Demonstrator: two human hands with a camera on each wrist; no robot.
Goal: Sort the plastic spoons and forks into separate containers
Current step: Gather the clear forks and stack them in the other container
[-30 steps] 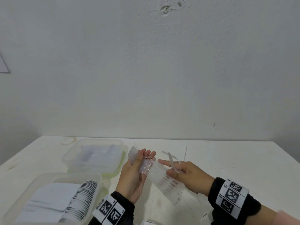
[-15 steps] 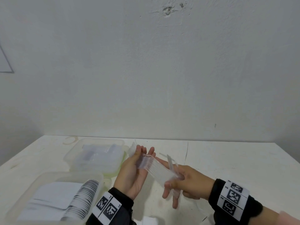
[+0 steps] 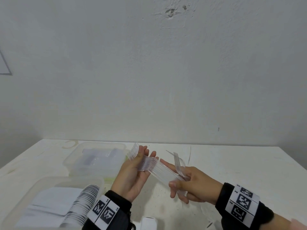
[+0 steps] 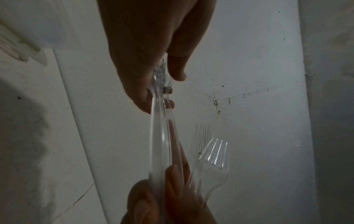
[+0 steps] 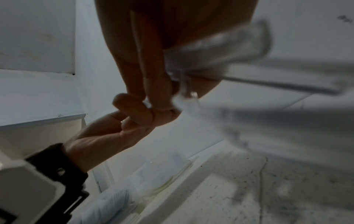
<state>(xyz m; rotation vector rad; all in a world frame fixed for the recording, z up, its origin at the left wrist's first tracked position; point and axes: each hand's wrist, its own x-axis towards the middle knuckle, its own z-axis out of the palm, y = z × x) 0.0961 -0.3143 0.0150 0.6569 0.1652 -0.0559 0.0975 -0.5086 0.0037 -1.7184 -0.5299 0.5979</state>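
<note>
A row of nested clear plastic forks (image 3: 159,170) hangs above the table between both hands. My left hand (image 3: 142,156) grips the tine end, fingers pointing up; the left wrist view shows thumb and fingers pinching the fork heads (image 4: 160,75). My right hand (image 3: 181,181) grips the handle end, thumb on the near side. Two loose clear forks (image 3: 177,161) stick up from the right hand's fingers, tines upward, also clear in the left wrist view (image 4: 216,154). The right wrist view shows the stack only as a blur (image 5: 249,106).
A clear tub (image 3: 71,161) with clear cutlery stands at the back left. Closer, at the left edge, a second tub (image 3: 41,181) holds a packed row of white spoons (image 3: 81,201). A small white object (image 3: 148,223) lies by the front edge. Wall behind the table.
The fork stack has been drawn together into a tighter row. My right hand shifted its hold on the handle end, and the loose forks now stand more upright.
</note>
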